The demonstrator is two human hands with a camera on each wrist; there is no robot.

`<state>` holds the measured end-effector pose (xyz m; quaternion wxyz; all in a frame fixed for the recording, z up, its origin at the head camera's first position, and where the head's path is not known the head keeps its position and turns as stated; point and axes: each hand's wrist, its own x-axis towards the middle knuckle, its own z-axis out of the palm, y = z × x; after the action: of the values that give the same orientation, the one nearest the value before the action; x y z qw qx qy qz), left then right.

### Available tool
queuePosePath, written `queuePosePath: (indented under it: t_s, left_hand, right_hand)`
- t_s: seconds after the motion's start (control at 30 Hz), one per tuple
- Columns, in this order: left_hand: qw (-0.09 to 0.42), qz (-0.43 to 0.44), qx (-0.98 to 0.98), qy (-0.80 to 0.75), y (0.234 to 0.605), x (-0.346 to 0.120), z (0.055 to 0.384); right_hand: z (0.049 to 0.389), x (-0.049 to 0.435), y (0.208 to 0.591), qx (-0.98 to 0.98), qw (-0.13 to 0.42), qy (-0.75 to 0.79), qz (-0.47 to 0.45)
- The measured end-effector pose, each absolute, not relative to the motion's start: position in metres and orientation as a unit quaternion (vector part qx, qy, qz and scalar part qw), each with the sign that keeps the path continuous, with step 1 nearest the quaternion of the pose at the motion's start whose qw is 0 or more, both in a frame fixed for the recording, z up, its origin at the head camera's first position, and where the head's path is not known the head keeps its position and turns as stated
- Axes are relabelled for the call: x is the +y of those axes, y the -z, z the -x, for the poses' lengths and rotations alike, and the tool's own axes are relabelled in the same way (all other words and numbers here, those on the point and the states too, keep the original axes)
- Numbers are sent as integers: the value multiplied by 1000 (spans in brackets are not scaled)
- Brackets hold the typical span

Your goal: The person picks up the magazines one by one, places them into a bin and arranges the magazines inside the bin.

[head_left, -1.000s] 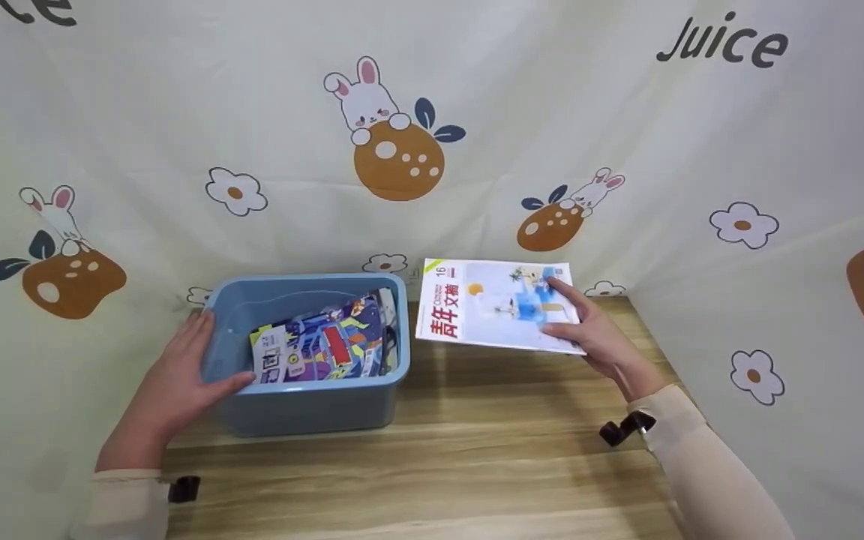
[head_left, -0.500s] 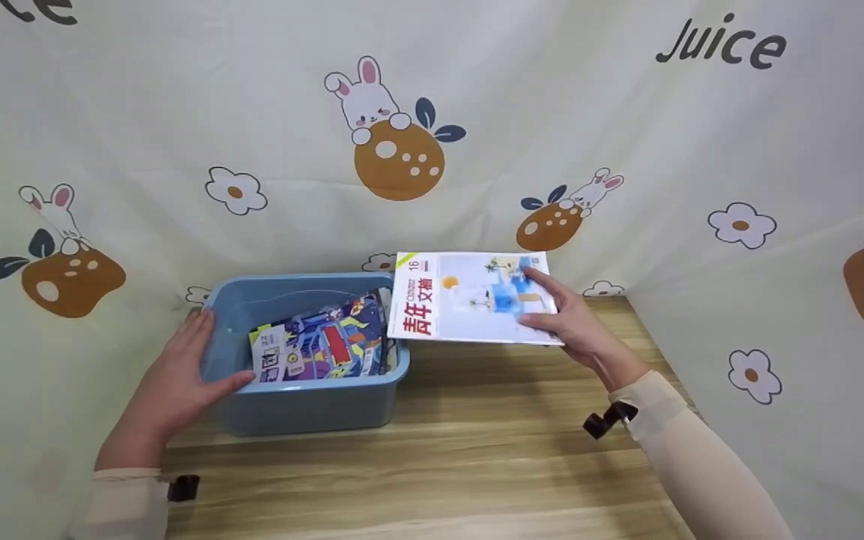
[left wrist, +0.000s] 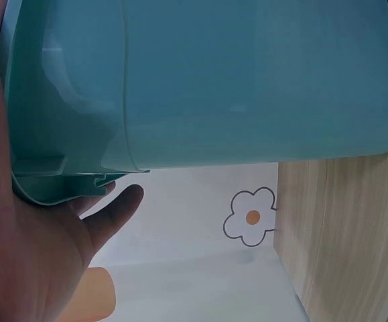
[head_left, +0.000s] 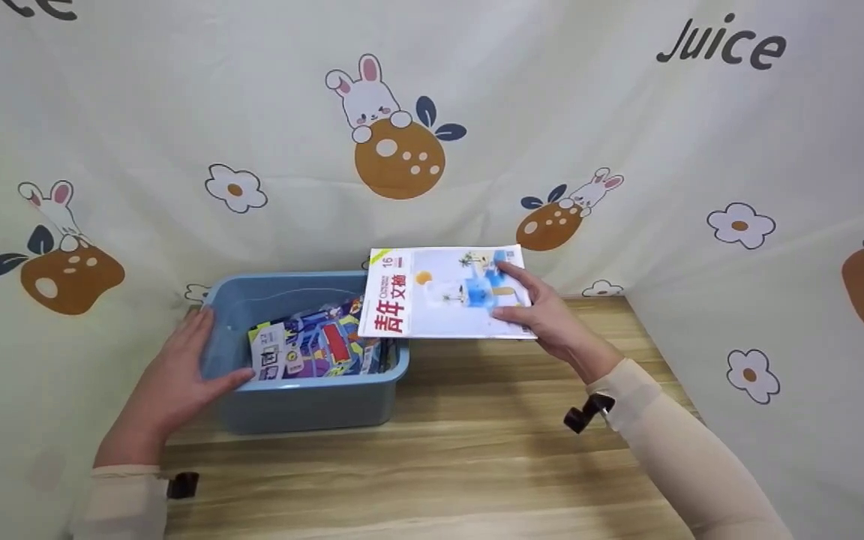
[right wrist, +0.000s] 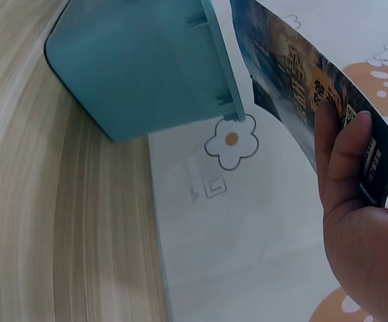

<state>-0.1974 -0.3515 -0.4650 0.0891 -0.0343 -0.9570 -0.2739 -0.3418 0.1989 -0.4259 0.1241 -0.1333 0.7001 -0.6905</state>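
Observation:
A blue plastic storage bin (head_left: 312, 409) stands on the wooden tabletop. My left hand (head_left: 181, 382) holds its left front corner, thumb over the front rim and fingers along the left rim. In the left wrist view some fingers (left wrist: 116, 211) reach beneath the bin's lip. My right hand (head_left: 552, 315) pinches the right side of a white magazine (head_left: 439, 322) with red Chinese characters. Its left part overlaps the bin's right rim in the head view. The right wrist view shows the magazine's dark back cover (right wrist: 301, 80), with fingers underneath. Inside the bin lies a colourful purple-blue magazine or booklet (head_left: 308, 349).
A pale curtain (head_left: 267, 112) printed with rabbits, oranges and flowers rises behind and on both sides. The wooden tabletop (head_left: 439, 465) extends in front of the bin and to its right.
My right hand has carried the white magazine leftward, from beside the bin to over its right rim. My left hand has stayed on the bin.

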Motion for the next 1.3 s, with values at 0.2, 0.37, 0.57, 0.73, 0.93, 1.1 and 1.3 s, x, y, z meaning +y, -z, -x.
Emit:
queuePosePath:
  t_s: [0.2,0.37,0.57,0.73,0.93,1.1,1.3]
  left_hand:
    - [84,34,-957,276,463,-351,197]
    - [84,35,-957,274,463,-351,197]
    - [86,32,-956,277,464,-351,196]
    - [91,32,-957,272,465,-351,197]
    - [91,36,-958,270,465,-351,198]
    - [89,37,-958,272,463,-350,198]
    - [85,36,-958,271,463,-351,198]
  right_hand:
    - [340,180,424,697,135,690,138]
    - [339,165,423,704,138,681,147]
    - [337,144,421,708,144,672,165]
    - [337,127,419,702,156,672,177]
    - [339,107,420,699,158,671,188]
    - [339,93,420,694,156,673,203]
    - [338,80,418,701,157,664,206]
